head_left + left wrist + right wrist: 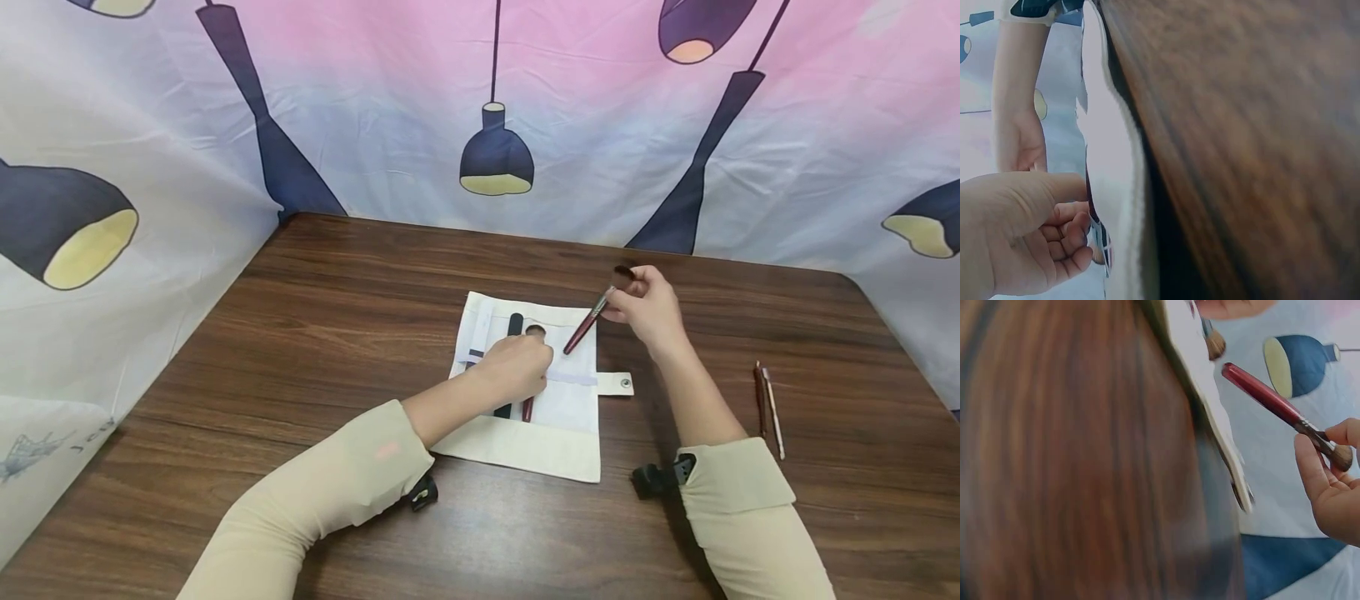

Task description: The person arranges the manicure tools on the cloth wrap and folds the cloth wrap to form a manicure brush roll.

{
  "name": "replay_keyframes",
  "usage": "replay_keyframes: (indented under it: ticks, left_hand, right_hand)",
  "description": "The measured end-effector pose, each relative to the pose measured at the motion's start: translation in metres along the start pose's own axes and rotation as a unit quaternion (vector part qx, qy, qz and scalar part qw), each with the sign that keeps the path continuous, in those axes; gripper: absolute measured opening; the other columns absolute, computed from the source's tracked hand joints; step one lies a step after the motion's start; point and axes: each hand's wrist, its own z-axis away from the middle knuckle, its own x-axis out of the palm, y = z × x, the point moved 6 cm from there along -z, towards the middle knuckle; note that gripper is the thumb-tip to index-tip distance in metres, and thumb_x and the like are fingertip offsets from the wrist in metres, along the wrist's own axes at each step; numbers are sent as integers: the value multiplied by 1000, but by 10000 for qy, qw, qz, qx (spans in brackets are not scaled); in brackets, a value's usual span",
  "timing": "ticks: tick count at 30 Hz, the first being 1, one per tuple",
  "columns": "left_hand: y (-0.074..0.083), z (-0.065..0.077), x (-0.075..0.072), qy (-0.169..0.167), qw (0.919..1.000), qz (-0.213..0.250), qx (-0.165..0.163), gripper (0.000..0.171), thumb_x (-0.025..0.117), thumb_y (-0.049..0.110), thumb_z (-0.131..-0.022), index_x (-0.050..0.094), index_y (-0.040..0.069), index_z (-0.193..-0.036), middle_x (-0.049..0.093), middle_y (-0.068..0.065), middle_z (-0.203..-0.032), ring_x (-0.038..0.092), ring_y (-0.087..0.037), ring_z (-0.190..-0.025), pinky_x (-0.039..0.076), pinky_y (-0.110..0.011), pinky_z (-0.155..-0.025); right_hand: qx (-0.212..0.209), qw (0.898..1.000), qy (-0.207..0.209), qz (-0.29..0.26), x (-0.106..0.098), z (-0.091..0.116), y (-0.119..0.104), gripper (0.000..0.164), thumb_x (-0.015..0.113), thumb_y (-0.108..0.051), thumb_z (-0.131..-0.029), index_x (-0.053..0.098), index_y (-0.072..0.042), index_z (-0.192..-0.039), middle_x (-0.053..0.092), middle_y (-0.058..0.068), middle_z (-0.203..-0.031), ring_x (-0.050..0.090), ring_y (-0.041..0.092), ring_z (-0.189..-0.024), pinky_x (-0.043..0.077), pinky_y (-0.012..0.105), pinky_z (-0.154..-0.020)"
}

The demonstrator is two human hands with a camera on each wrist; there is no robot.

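Note:
A cream fabric brush roll (525, 450) lies unfolded on the table, its white inner pocket facing up. My left hand (517, 367) is over its middle, with thumb and curled fingers at a dark red makeup brush (528, 410) in the pocket; the hand covers most of that brush. Beside it sits a flat black strip-shaped tool (515, 324), partly hidden by the same hand. Above the roll's right edge, my right hand (651, 310) pinches another red-handled makeup brush (1266, 399) near its bristles. This brush slants, its handle end pointing down toward the roll.
To the right on the brown wooden table (360, 308) lie two slim sticks, one brown (761, 400) and one pale (773, 414). A snap tab (617, 383) extends from the roll's right side. Behind the table hangs a lamp-printed cloth (405, 108).

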Motion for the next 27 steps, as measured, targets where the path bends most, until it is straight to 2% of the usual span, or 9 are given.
replay_keyframes:
  ticks: [4,11,21,27]
  left_hand:
    - [0,-1,1,8,10000,-17,-32,6,61,6,-81,66,5,-77,53,0,-67,47,-11,-57,41,-25,-52]
    - [-2,-1,3,23,10000,-53,38,9,62,10,-82,67,3,-86,58,-2,-77,51,-11,-63,45,-25,-59]
    - [-4,1,1,30,10000,-19,29,10,62,14,-83,65,5,-85,57,-3,-81,50,-12,-65,46,-27,-63]
    - [-3,1,1,40,9999,47,83,10,65,13,-83,60,9,-75,52,0,-74,48,-11,-62,43,-25,-60]
  right_hand:
    - [119,9994,-301,-74,10,-2,4,26,55,0,-86,39,0,-108,49,8,-84,60,11,-73,52,29,-73]
    - [270,9977,-611,132,21,-5,9,35,55,-1,-87,36,7,-115,51,8,-80,61,10,-68,52,29,-71]
    - [631,9900,-1209,357,36,-6,15,46,55,-1,-88,33,9,-126,52,11,-80,63,13,-66,52,31,-70]
    - [837,9827,-1549,567,44,-6,19,43,56,-1,-88,35,10,-125,52,13,-84,63,16,-67,52,32,-72]
